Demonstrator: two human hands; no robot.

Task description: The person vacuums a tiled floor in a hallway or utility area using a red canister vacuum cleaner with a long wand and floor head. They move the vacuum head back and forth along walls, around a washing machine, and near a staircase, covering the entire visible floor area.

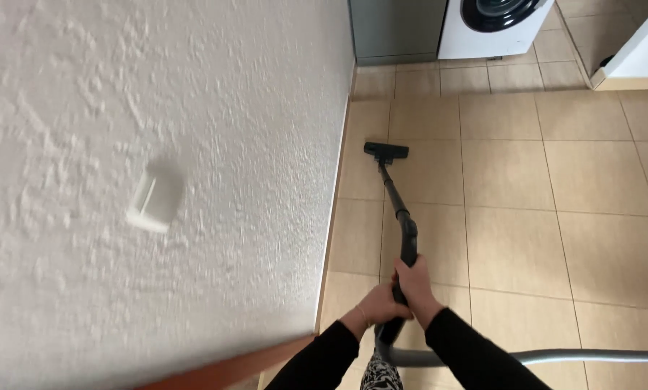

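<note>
While the textured white wall (158, 144) with its pale light switch (155, 196) fills the left side, the vacuum wand (397, 209) runs along the floor close to the baseboard (332, 217), its black floor head (386, 151) lying flat on the tiles just beside that edge. The left hand (378, 307) is wrapped closed around the handle low down; the right hand (414, 282) is curled tight just above it. Doing this well likely means keeping the head flat, parallel to the baseboard, with slow overlapping strokes. A grey hose (555, 356) trails off to the right. Beige tiled floor (540, 217) stretches ahead to a grey cabinet (396, 29) and a white washing machine (493, 25).
</note>
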